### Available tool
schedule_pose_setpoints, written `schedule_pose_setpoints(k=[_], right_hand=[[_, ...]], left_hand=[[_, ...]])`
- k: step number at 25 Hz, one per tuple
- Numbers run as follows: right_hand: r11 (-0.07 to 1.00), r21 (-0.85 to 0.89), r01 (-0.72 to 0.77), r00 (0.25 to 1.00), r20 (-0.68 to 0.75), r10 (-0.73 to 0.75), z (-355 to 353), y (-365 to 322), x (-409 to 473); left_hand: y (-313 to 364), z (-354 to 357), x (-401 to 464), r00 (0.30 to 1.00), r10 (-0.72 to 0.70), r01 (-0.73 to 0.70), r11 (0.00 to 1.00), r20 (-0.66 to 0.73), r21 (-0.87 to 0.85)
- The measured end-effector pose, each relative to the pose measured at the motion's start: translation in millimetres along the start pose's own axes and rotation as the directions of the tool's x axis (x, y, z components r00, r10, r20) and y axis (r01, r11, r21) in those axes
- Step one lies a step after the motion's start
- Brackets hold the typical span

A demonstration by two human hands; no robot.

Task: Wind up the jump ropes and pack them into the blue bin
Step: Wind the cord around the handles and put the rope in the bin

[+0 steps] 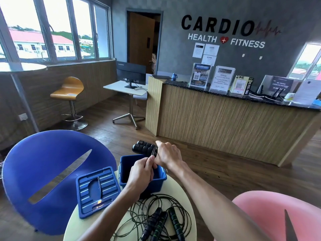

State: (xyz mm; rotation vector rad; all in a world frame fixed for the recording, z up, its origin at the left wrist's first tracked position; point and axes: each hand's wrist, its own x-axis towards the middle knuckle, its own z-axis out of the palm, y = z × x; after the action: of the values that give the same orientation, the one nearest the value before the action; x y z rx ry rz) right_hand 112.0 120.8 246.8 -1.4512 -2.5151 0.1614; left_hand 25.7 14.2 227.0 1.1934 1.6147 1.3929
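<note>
Black rope (152, 151) is mid-wind above the bin (160, 178) at frame centre: my right hand (167, 153) grips the handles, my left hand (141, 171) pinches the cord. Next: finish coiling, then lower it in.

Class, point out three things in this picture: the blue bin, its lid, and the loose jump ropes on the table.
blue bin (160, 178), head view, on its right wall.
lid (86, 192), head view, on its ribbed top.
loose jump ropes (174, 221), head view, on a black handle.
</note>
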Motion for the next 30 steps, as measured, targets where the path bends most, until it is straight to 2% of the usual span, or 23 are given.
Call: schedule_pose_setpoints(k=[5, 8, 12, 18, 20, 23, 25, 28, 30], right_hand=[[0.999, -0.031, 0.024, 0.999, 0.036, -0.023, 3, -3, -5], [0.998, -0.050, 0.028, 0.999, 0.031, -0.027, 4, -5, -5], [0.999, 0.045, 0.012, 0.999, 0.045, -0.015, 9, -4, -4], [0.975, 0.221, 0.036, 0.982, 0.175, -0.076, -17, -12, -8], [0.961, 0.263, 0.083, 0.961, 0.235, -0.147, -27, -18, -11], [0.921, 0.356, 0.155, 0.916, 0.297, -0.269, -38, -25, -22], [0.899, 0.398, 0.186, 0.888, 0.323, -0.327, -44, -26, -30], [0.876, 0.423, 0.232, 0.860, 0.332, -0.388, -45, -25, -38], [0.874, 0.414, 0.256, 0.854, 0.327, -0.405, -42, -23, -41]], left_hand=[[-5, -4, 4, 0.999, 0.032, -0.035, 0.989, 0.026, 0.145], [-16, -6, 1, 0.995, 0.004, -0.012, 0.997, 0.102, 0.080], [-40, -14, -6, 0.967, -0.052, 0.039, 0.998, 0.249, 0.054], [-53, -46, 16, 0.941, 0.087, -0.169, 0.958, 0.327, 0.232], [-56, -58, 29, 0.911, 0.169, -0.305, 0.890, 0.376, 0.339], [-55, -74, 46, 0.848, 0.238, -0.490, 0.693, 0.473, 0.529], [-47, -87, 53, 0.825, 0.253, -0.529, 0.662, 0.506, 0.531], [-43, -101, 78, 0.733, 0.387, -0.679, 0.468, 0.560, 0.566], [-31, -102, 92, 0.701, 0.419, -0.713, 0.381, 0.578, 0.589]])
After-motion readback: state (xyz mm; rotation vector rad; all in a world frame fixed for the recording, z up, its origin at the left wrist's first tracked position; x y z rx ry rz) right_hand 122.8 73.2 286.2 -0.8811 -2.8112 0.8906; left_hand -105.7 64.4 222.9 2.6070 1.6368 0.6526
